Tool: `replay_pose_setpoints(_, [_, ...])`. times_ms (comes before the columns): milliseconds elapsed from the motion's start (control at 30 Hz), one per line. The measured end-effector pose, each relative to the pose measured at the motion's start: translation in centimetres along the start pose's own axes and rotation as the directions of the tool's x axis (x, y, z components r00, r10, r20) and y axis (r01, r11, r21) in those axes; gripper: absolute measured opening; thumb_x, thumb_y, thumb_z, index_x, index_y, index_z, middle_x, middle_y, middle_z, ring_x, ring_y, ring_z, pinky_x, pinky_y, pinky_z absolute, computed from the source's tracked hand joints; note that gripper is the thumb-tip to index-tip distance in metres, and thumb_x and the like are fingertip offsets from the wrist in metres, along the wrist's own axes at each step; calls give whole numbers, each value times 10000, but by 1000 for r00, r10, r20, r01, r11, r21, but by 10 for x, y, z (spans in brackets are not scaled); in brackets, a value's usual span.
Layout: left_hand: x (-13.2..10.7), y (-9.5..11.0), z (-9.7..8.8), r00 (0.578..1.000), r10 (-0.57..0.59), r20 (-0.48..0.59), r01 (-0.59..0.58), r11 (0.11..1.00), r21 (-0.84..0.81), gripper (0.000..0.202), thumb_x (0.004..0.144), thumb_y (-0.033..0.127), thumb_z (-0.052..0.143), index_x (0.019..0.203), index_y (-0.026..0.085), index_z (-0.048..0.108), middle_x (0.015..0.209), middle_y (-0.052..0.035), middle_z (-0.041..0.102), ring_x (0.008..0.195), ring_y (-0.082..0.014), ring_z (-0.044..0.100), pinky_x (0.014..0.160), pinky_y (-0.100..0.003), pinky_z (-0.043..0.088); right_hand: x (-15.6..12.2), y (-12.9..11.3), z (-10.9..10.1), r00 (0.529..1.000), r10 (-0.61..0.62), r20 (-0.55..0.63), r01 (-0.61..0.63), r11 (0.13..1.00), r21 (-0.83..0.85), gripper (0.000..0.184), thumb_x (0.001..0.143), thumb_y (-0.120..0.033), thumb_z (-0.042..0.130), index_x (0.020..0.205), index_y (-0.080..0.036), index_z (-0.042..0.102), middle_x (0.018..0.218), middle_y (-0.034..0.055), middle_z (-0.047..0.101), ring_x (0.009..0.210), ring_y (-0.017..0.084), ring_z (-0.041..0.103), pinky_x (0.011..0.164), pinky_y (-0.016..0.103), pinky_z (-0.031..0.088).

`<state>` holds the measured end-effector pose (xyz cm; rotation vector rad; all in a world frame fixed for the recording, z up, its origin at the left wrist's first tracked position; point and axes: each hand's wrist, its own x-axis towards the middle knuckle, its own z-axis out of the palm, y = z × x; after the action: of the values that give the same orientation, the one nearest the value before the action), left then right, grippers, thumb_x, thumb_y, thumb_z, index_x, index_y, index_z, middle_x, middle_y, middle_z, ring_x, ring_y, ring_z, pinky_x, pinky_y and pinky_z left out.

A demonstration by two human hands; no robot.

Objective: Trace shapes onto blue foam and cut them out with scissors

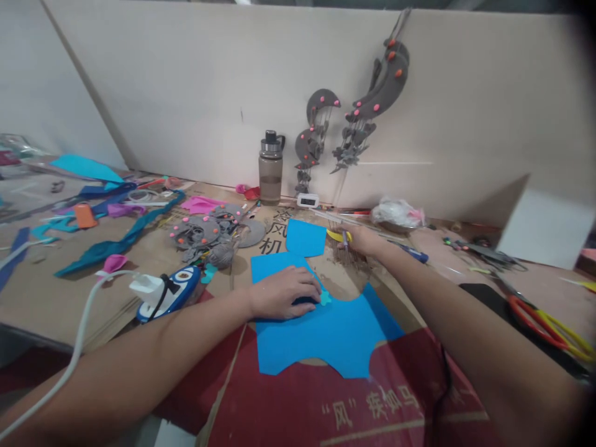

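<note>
Counter: cardboard [272, 410], part brown and part red with printed characters, spread over the counter [540, 288].
Wall: pale panel [186, 93] behind, grey crescent hangings [388, 84] dotted pink and orange against it.
Blue sheet: notched, flat on the cardboard at centre [321, 338]; a smaller blue piece [306, 238] at its far edge.
Left hand: spread on the sheet, fingers [307, 282] slightly curled, a turquoise scrap [325, 298] at the tips.
Right hand [356, 239]: beyond the sheet by a yellow item [339, 236]; too blurred to tell its grip.
Back: bottle [270, 174], small display [308, 200], plastic bag [395, 214].
Left side: grey pile [200, 233], teal strip [121, 242], power strip [179, 292]; its white cable [80, 329] crosses before the left forearm.
Right side: red and yellow handles [535, 320].
</note>
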<state>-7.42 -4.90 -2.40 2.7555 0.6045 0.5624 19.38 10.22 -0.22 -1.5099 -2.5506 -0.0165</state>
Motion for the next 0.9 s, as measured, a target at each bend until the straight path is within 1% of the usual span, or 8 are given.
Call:
replay_pose_setpoints(133, [1,0,-1,1000,17,19,-17,1000,10,179,977,301,584,1066,188,692,1228,-106,715,1169,-251,614,984,-404,411,6,0,-3,997,-37,68,39,999,-36,441,822,-205,739,1261,-208,704,1176,112,767,1057,264,733,895,328,547])
replay_pose_setpoints(267, [2,-1,0,1000,9,27,-9,1000,16,180,976,316,589,1059,194,693,1232,-109,710,1167,-254,607,958,-401,418,2,-2,-5,988,-103,115,112,990,-80,389,839,-167,685,1226,-187,722,1176,137,764,1063,279,728,921,348,537])
replay_pose_setpoints(333, [2,-2,1,1000,3,28,-3,1000,16,176,977,317,591,1057,201,695,1233,-110,710,1173,-260,601,951,-407,418,-1,-4,-5,982,-130,134,145,983,-109,383,861,-161,650,1237,-181,718,1179,154,760,1065,293,725,925,364,534])
replay_pose_setpoints(433, [2,-4,3,1000,19,16,-19,1000,14,175,980,317,586,1055,203,697,1225,-112,713,1163,-260,601,962,-412,420,-6,-5,-3,980,-133,147,158,973,-171,426,873,-147,602,1290,-174,686,1161,180,758,1023,310,731,881,382,538])
replay_pose_setpoints(567, [2,-5,3,999,41,1,-41,999,19,177,980,311,587,1040,189,698,1186,-117,721,1146,-257,610,953,-409,433,-8,-7,-1,977,-140,158,174,957,-231,452,862,-143,575,1304,-154,670,1087,186,768,941,296,738,804,345,530])
replay_pose_setpoints(700, [2,-5,3,999,41,-11,-40,999,14,155,972,300,597,1035,205,701,1161,-117,724,1142,-255,614,937,-414,441,-10,-12,-1,977,-156,143,190,945,-267,474,848,-138,581,1314,-159,663,1052,167,771,925,275,731,790,316,509])
replay_pose_setpoints(833, [2,-4,2,998,55,-17,-55,998,19,143,963,301,610,1012,202,701,1174,-118,718,1129,-260,616,926,-416,447,-14,-17,-9,989,-108,100,129,963,-235,393,851,-121,564,1210,-144,722,1010,175,777,912,285,726,808,343,503])
replay_pose_setpoints(900, [2,-3,2,999,43,-8,-42,999,21,151,967,299,601,1026,197,696,1178,-118,717,1124,-256,618,950,-413,443,-14,-17,-19,997,-75,36,81,976,-201,357,857,-129,557,1164,-143,739,1041,169,775,946,281,719,839,340,500])
